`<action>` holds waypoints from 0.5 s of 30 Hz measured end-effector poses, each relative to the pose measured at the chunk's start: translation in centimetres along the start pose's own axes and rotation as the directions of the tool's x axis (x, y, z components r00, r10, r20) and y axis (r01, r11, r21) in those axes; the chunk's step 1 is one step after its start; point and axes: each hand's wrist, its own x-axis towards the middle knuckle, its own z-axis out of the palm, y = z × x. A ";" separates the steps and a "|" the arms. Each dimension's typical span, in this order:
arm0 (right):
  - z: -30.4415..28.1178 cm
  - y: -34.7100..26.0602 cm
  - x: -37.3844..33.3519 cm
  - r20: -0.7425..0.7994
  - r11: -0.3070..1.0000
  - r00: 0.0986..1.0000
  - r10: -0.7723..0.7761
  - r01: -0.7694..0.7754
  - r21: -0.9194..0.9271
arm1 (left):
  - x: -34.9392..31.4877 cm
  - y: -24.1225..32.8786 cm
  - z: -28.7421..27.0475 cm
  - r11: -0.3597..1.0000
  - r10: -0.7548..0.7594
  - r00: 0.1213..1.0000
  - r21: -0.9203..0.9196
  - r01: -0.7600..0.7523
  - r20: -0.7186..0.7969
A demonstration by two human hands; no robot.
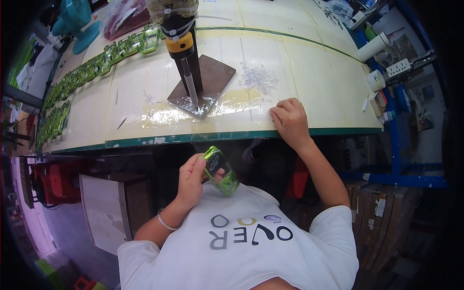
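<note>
My left hand point(190, 180) holds a clear plastic shell with a shiny bright green rim point(227, 182), tilted upright in front of my shirt, below the table's near edge. Through its clear part some fingers show. My right hand point(291, 122) rests at the table's near edge with its fingers curled together; what they hold, if anything, is too small to make out. Just beyond it lies a loose pile of small clear plastic pieces point(259, 79). To the left of the pile, an upright tool with a yellow collar and a metal rod point(189, 79) stands on a brown square metal plate point(217, 77).
Long rows of similar green shells point(82, 75) line the left side of the table point(328, 92). A teal fan point(75, 19) stands at the far left. A white cylinder point(374, 47), a white tape roll point(375, 80) and a power strip point(398, 68) are at the right edge.
</note>
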 end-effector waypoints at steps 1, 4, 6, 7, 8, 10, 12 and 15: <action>-0.2 0.1 0.1 0.072 0.991 0.994 0.086 -0.092 0.093 | 0.0 -0.1 0.0 1.000 -0.004 1.000 -0.001 0.004 0.003; -1.0 0.4 1.9 0.357 0.916 0.888 0.289 -0.365 0.167 | 0.0 -0.2 0.2 1.000 -0.001 1.000 0.005 0.001 0.030; -1.4 0.3 2.8 0.400 0.922 0.868 0.293 -0.368 0.123 | -0.1 -0.1 0.5 1.000 0.001 0.999 0.003 -0.001 0.036; -1.5 0.2 3.1 0.442 0.926 0.846 0.299 -0.369 0.081 | 0.0 0.0 0.5 1.000 0.003 0.999 0.002 -0.003 0.040; -1.6 0.1 3.1 0.440 0.926 0.846 0.300 -0.369 0.079 | -0.1 0.0 0.5 1.000 0.004 0.999 0.002 -0.004 0.042; -1.6 -0.1 3.3 0.496 0.939 0.834 0.240 -0.329 0.098 | -0.2 0.0 0.3 1.000 0.011 1.000 -0.004 -0.011 0.024; -1.6 0.1 3.3 0.523 0.920 0.815 0.248 -0.367 0.135 | -0.2 -0.1 0.0 1.000 0.013 1.000 -0.008 -0.012 0.014; -1.3 2.0 3.3 0.472 0.804 0.790 0.390 -0.542 0.243 | -0.3 -0.1 -0.2 1.000 0.012 1.000 -0.013 -0.012 0.004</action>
